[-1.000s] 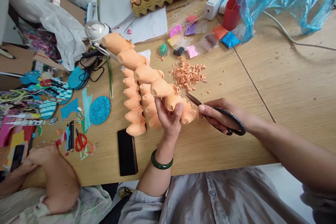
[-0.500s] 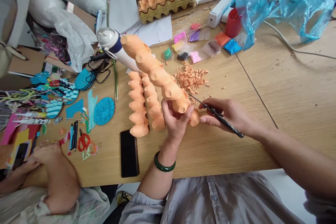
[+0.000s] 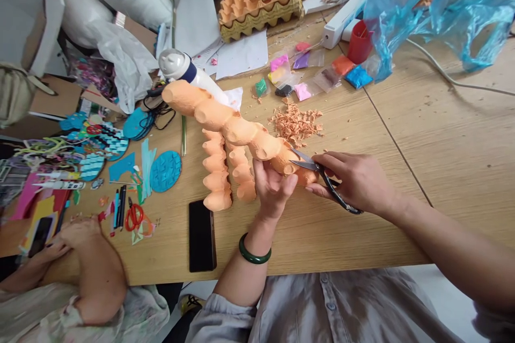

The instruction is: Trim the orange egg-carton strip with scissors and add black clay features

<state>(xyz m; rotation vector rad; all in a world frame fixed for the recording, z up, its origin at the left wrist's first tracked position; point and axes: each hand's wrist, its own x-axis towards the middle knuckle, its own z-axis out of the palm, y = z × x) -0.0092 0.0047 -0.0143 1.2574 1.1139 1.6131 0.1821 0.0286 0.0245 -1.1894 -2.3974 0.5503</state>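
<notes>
A long strip of orange egg carton cups [image 3: 229, 124] slants above the table, its lower right end in my left hand [image 3: 273, 187]. My right hand [image 3: 358, 179] holds black-handled scissors [image 3: 332, 185], their blades parted over the cup near that end. Two more orange strips lie under and beside the held one, the left strip [image 3: 216, 171] and a shorter-looking one [image 3: 243, 174] partly hidden by it. Behind the hands is a pile of orange scraps [image 3: 295, 124].
A black phone [image 3: 202, 236] lies left of my arm. Past the strip are a white bottle [image 3: 205, 83], small colored packets [image 3: 301, 91], stacked egg trays [image 3: 261, 5] and a red cup [image 3: 359, 43]. At the left, another person's hands [image 3: 78, 233] rest near red scissors [image 3: 134, 216].
The held strip has turned, its far end swinging left and nearer. The scissors have moved over the strip, and their blades now show apart. The whole view has shifted slightly.
</notes>
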